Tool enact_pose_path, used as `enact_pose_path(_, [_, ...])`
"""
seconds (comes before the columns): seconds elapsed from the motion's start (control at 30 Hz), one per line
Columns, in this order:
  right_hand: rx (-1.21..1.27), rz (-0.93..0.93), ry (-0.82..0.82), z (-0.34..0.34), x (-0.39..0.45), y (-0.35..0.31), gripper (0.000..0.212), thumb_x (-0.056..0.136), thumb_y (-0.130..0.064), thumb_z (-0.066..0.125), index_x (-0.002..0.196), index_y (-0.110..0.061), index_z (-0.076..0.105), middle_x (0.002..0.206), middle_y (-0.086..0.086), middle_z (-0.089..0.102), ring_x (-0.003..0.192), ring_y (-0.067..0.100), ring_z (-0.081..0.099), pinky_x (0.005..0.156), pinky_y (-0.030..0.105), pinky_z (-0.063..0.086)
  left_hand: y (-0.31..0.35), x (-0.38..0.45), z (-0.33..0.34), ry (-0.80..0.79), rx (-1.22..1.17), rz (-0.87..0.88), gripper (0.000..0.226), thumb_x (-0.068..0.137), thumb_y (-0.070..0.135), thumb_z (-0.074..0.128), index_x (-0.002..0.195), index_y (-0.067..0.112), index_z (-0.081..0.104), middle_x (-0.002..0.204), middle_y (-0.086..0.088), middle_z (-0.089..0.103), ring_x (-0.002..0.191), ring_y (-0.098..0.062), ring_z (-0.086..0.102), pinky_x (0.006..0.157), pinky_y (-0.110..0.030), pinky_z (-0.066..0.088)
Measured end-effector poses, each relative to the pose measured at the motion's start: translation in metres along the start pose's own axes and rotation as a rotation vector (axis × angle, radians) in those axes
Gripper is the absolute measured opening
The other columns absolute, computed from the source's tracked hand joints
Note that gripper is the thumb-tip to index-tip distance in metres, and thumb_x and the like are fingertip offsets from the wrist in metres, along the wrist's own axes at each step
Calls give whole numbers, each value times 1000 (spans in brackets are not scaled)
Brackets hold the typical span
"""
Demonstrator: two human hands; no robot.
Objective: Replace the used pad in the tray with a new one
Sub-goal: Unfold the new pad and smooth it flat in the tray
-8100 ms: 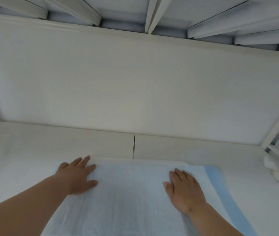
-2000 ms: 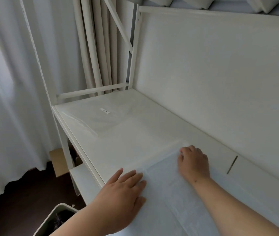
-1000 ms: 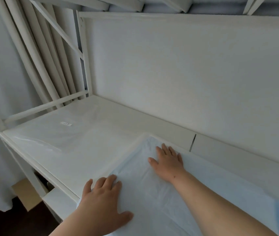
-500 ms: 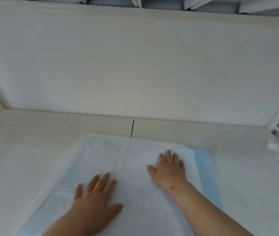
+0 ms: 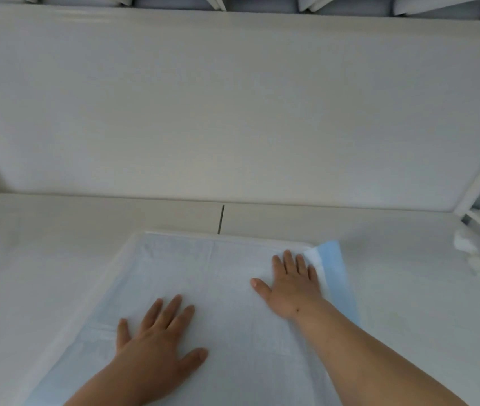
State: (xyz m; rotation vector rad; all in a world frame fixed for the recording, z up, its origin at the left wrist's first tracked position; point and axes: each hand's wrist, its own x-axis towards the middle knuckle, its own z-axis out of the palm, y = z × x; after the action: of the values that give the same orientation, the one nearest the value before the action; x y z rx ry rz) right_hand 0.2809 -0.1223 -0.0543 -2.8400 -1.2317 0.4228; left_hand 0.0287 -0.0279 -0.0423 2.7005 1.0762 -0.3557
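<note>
Since the frame half a second earlier, the right hand [image 5: 291, 284] has slid outward to the pad's right margin, and the left hand [image 5: 157, 338] has crept slightly forward; the pad itself has not shifted. Head view, the only view: a new pad [image 5: 218, 288], white and quilted with a pale blue backing border [image 5: 337, 273], lies spread in a shallow white tray [image 5: 129, 244] on a white shelf [image 5: 42, 244] before a white back panel [image 5: 233, 112]. Both hands lie flat on the pad, fingers straight and slightly spread, palms down; neither grasps anything, and each merely presses the sheet. The right hand's fingers reach the far right corner, where the blue border stands folded up against or over the tray's edge; whether it overlaps the rim cannot be told. Crumpled white material [image 5: 467, 250] lies at the shelf's right end, well apart. Judged from its creases and folded border, the pad is light, thin and limp, liable to wrinkle or slide under a dragging palm. It is best handled by pinching a corner or border strip, or smoothed with flat palms working from centre outward, then tucking the raised right edge down inside the tray.
</note>
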Motion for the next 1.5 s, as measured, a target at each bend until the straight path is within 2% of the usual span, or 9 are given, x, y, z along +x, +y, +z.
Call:
enact_pose_path(0.27, [-12,-53,-68,-14,24,6,87,90,-73,19,156,-22,-5,162,2,-18,148,27,-17,120,45,-6,8,9,3,35,-35,-36,122,35,91,-15,149,47,-5,157,23,-19,147,-9,-16,113,-62,0])
enact_pose_path(0.4, [22,-113,11,-24,25,12,71,98,-56,29,155,-18,12,164,6,0,150,27,-2,121,43,4,6,15,4,10,-25,-53,120,38,92,-11,149,47,-5,157,23,-18,147,-10,-15,113,-63,0])
enact_pose_path(0.5, [-24,-94,133,-31,18,20,57,99,-43,34,147,-14,34,160,9,20,147,27,16,120,39,13,8,14,-3,-32,-15,-69,96,68,91,17,150,44,-1,159,19,-15,148,-12,-13,114,-63,1])
enact_pose_path(0.6, [-108,-62,208,-38,9,31,46,95,-32,37,139,-21,46,150,1,36,139,26,28,115,39,18,24,11,-12,73,0,-45,78,85,66,40,151,41,6,161,13,-5,148,-16,-4,116,-57,0])
enact_pose_path(0.77, [-109,-4,206,-53,5,54,41,93,-25,39,132,-26,51,138,0,45,130,26,34,106,39,27,78,-7,-11,312,-137,207,68,72,52,39,138,39,41,139,10,43,129,-17,44,104,-39,36])
enact_pose_path(0.83, [-96,-13,219,-57,5,61,39,94,-27,40,131,-27,53,137,-1,46,131,26,34,105,40,28,98,-15,-4,268,-187,288,72,72,59,25,139,38,38,136,14,37,129,-11,38,106,-29,31])
enact_pose_path(0.93, [-95,-52,208,-60,6,66,38,96,-31,41,132,-28,52,136,-1,46,132,26,34,105,40,28,124,-22,1,180,-176,356,52,87,55,44,136,36,40,132,14,38,125,-7,37,105,-24,29])
enact_pose_path(1.17, [-191,-177,117,-50,7,73,38,95,-36,39,130,-31,54,135,-4,44,127,23,35,103,38,25,153,-35,17,189,-114,291,64,73,71,33,123,35,47,124,15,43,118,-9,40,99,-28,32])
enact_pose_path(1.5, [-190,-267,106,-51,-11,77,45,89,-42,49,133,-35,51,145,-8,39,134,19,29,110,40,16,171,-49,21,212,-70,163,62,75,72,46,118,27,47,124,7,41,118,-18,38,99,-35,34])
